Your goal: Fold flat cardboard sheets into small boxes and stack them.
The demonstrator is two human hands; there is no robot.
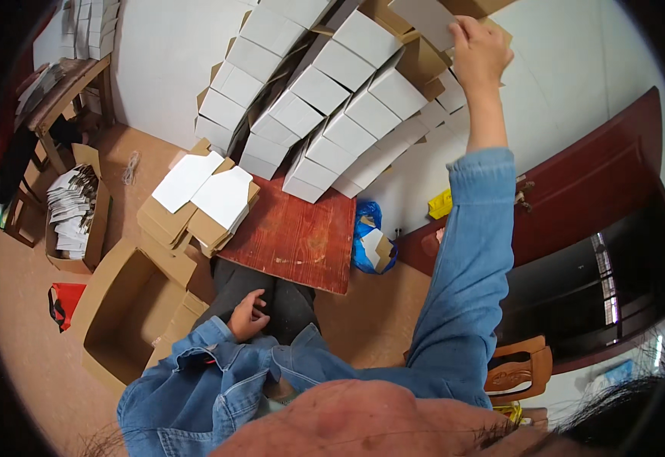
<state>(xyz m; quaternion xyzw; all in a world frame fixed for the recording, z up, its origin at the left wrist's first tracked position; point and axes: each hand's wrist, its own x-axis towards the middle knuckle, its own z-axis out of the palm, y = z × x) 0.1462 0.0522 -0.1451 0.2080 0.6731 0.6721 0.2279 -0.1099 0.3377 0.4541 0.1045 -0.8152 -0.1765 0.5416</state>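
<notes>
Clamps the right grip (pixel 483 52) on the edge of a white cardboard panel (pixel 422 21), raised at the upper right beside brown open flaps (pixel 422 62) and the top of stacked white boxes (pixel 348 139). Rests the left grip (pixel 249 316) on the dark trousers (pixel 233 286), loosely curled and apart. Has the white boxes ahead, standing in tall rows on the far part of a red wooden desk (pixel 302 240). Shows at the desk's left edge overlapping piles of white-and-brown cardboard blanks (pixel 222 196). Has an open brown carton (pixel 106 293) just left of the legs and, past it, a smaller carton (pixel 102 228) packed with white pieces (pixel 70 213). Shows a blue plastic bag (pixel 364 215) on the floor just right of the desk, then a dark red door (pixel 576 179) well to the right.
</notes>
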